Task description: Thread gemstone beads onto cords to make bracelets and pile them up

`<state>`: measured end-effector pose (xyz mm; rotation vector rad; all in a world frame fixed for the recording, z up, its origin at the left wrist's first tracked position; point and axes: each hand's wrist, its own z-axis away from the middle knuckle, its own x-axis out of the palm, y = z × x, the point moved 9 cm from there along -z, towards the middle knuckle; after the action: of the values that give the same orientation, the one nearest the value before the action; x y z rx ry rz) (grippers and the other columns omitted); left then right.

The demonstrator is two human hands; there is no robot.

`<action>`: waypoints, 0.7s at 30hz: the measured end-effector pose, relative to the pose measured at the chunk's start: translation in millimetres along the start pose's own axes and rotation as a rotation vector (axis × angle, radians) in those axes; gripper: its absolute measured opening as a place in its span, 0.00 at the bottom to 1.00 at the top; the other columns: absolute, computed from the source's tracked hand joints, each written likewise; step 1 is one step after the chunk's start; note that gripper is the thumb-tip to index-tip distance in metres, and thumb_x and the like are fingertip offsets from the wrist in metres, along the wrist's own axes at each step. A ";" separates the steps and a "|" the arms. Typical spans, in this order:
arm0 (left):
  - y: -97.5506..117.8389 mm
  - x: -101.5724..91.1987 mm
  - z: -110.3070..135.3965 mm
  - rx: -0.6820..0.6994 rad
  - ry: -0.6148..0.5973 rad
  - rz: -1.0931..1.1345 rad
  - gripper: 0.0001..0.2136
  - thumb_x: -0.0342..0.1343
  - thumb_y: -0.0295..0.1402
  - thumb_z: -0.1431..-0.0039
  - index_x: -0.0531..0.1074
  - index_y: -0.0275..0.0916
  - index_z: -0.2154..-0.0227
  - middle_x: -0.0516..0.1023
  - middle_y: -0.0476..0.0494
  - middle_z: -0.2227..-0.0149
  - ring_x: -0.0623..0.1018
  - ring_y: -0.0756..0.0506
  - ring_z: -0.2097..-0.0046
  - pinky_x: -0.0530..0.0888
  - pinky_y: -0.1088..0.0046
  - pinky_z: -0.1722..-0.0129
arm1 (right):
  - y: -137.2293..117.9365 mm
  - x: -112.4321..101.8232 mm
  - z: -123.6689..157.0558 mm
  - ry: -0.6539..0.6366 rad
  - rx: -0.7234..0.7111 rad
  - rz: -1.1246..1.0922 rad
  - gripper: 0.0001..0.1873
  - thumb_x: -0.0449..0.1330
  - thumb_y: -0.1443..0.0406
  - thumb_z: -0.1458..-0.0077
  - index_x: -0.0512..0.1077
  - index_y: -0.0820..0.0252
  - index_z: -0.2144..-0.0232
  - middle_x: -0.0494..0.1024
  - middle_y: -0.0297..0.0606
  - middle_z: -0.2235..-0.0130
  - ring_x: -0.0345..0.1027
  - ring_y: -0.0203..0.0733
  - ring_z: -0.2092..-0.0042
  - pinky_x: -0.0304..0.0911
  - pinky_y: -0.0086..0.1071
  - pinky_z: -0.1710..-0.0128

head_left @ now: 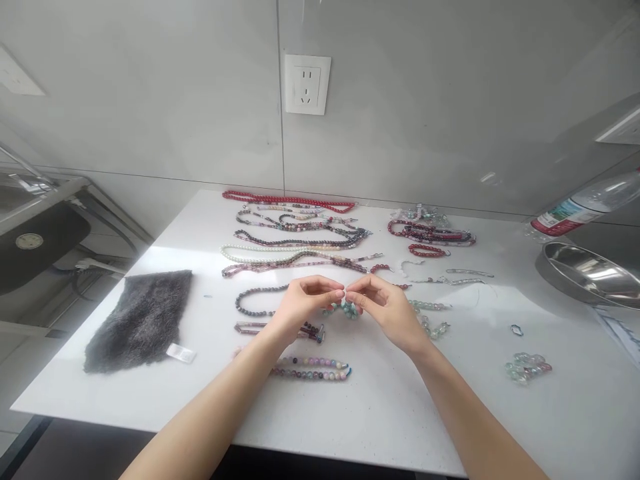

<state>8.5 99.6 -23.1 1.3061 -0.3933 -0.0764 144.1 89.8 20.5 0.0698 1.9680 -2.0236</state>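
Two bare hands meet above the white tabletop (390, 408), fingertips nearly touching. Left hand (307, 301): thumb and fingers pinched together. Right hand (385, 307): likewise pinched. Both appear to grip the ends of a short strand of teal and pale-green round beads (351, 311), which shows just below and between the fingertips; any cord is too fine to make out.

Principal risk, in my judgement: a cord end slipping from either pinch, since the hold is at the very fingertips, letting beads run off and roll. Pulling hard against the cord could snap it. Secondary risk: the left forearm, passing over a double row of pastel lilac and pink round beads (315, 375), could drag it if lowered. Pale-green translucent beads (436, 329) beside the right wrist are similarly exposed, and could become mixed with spilled ones.
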 end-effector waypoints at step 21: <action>37.6 -1.1 11.4 0.387 0.109 -0.257 0.07 0.62 0.36 0.47 0.79 0.39 0.68 0.80 0.43 0.68 0.76 0.48 0.70 0.73 0.72 0.71 | -6.1 2.2 1.4 -0.138 0.003 -0.073 0.15 0.62 0.55 0.44 0.70 0.55 0.57 0.74 0.38 0.64 0.63 0.38 0.68 0.63 0.34 0.67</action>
<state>-2.4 99.5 14.7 1.7312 -0.1473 -0.1492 140.7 88.0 26.0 -0.1392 1.9084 -2.0180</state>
